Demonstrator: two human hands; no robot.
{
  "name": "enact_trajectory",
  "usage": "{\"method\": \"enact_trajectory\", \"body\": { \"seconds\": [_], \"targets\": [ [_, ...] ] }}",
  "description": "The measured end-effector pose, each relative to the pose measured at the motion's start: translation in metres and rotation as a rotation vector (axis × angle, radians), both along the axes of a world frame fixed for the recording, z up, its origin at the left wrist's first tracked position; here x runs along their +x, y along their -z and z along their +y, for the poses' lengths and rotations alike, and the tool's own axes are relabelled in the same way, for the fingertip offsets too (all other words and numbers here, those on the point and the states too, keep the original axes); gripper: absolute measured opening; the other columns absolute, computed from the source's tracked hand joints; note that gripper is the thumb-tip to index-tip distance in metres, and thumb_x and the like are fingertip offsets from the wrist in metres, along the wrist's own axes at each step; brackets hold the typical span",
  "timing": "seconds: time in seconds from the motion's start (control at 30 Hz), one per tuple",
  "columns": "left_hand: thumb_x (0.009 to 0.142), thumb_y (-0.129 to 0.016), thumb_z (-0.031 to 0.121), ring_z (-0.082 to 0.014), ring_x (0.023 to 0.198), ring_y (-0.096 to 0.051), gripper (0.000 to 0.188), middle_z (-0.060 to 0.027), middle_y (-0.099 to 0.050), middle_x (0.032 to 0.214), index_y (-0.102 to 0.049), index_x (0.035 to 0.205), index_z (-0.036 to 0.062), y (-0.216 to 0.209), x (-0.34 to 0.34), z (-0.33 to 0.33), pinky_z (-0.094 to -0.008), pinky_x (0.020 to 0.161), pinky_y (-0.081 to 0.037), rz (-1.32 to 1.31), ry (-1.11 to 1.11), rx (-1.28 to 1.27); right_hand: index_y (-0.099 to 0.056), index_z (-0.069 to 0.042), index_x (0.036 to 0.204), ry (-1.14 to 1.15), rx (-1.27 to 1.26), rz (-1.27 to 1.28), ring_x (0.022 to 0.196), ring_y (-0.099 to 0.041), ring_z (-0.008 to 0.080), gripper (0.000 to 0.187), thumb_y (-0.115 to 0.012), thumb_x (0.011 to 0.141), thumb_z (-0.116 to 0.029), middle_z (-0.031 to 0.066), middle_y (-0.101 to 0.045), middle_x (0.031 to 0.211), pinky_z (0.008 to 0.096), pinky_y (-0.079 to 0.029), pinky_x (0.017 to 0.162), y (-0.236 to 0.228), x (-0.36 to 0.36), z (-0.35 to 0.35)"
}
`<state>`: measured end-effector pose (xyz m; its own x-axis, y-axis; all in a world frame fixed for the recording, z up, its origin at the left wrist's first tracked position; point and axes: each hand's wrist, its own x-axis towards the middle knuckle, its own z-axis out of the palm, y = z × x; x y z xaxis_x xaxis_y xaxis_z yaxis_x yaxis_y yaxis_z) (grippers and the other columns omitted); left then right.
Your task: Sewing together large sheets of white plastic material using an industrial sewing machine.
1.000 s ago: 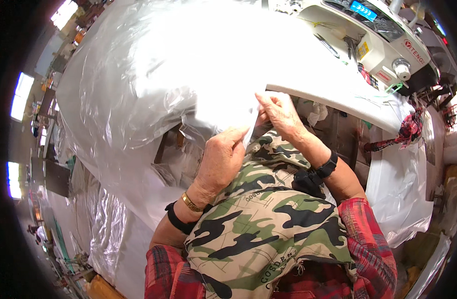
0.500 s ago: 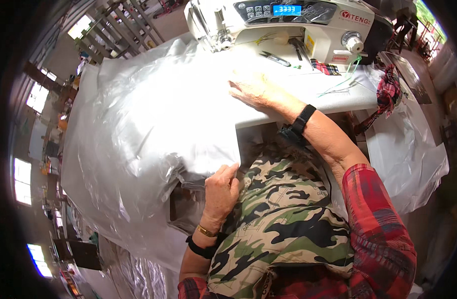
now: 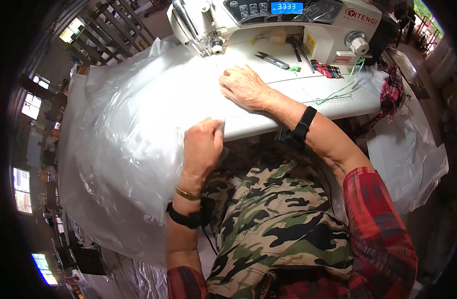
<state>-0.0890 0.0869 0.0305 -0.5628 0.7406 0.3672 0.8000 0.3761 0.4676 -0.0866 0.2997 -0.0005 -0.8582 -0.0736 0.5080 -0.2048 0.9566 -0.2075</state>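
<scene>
A large, shiny, translucent white plastic sheet [image 3: 124, 134] spreads over the left side of the sewing machine table and hangs down in folds. My left hand [image 3: 202, 144] pinches its edge near the table's front, thumb against bent fingers. My right hand [image 3: 246, 88] lies on the tabletop just in front of the sewing machine's [image 3: 288, 17] needle area [image 3: 216, 48]. Its fingers are curled at the sheet's right edge; the fingertips are turned under and partly hidden. Strong lamp light washes out the sheet there.
Thread snips [image 3: 273, 61], a plaid scrap [image 3: 326, 69] and green thread [image 3: 333, 97] lie on the table under the machine arm. Knotted plaid cloth [image 3: 392, 92] hangs at the right table end, beside more white sheeting [image 3: 407, 159]. A metal rack [image 3: 109, 32] stands behind left.
My left hand has moved forward and slightly left, lifting the sheet's edge from near my lap to the table front. My right hand has shifted slightly left, its fingers more curled.
</scene>
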Motion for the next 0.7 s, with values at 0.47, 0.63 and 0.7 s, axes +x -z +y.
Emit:
{"method": "enact_trajectory", "body": {
  "seconds": [0.47,0.63,0.7],
  "targets": [
    [0.098,-0.050,0.003,-0.0211,0.106,-0.064,0.035,-0.0142,-0.067,0.118,-0.056,0.131,-0.0052,-0.013,0.002,-0.013,-0.0298,0.088,-0.052,-0.557,0.019,0.406,-0.068,-0.001,0.101,-0.108,-0.379,0.009,0.103,-0.059,0.0329,0.032,-0.052,0.093,-0.028,0.0167,-0.065,0.110,0.0432,-0.042,0.092,0.001,0.006,0.011],
    [0.102,-0.044,0.006,-0.0312,0.129,-0.050,0.034,-0.0183,-0.055,0.136,-0.054,0.133,-0.0020,0.041,-0.045,-0.077,-0.0379,0.110,-0.039,0.052,-0.228,0.168,-0.066,-0.003,0.108,-0.129,-0.558,-0.028,0.105,-0.058,0.0316,0.035,-0.058,0.093,-0.034,0.0141,-0.063,0.114,0.0430,-0.039,0.096,-0.002,0.044,-0.029],
    [0.105,-0.042,0.011,-0.0278,0.129,-0.051,0.035,-0.0158,-0.056,0.137,-0.053,0.135,-0.0005,0.045,-0.056,-0.087,-0.0351,0.111,-0.037,-0.018,-0.256,0.069,-0.063,-0.006,0.117,0.051,-0.474,0.053,0.106,-0.056,0.0295,0.038,-0.061,0.091,-0.034,0.0119,-0.064,0.108,0.0429,-0.037,0.097,0.006,0.055,-0.041]
  ]
}}
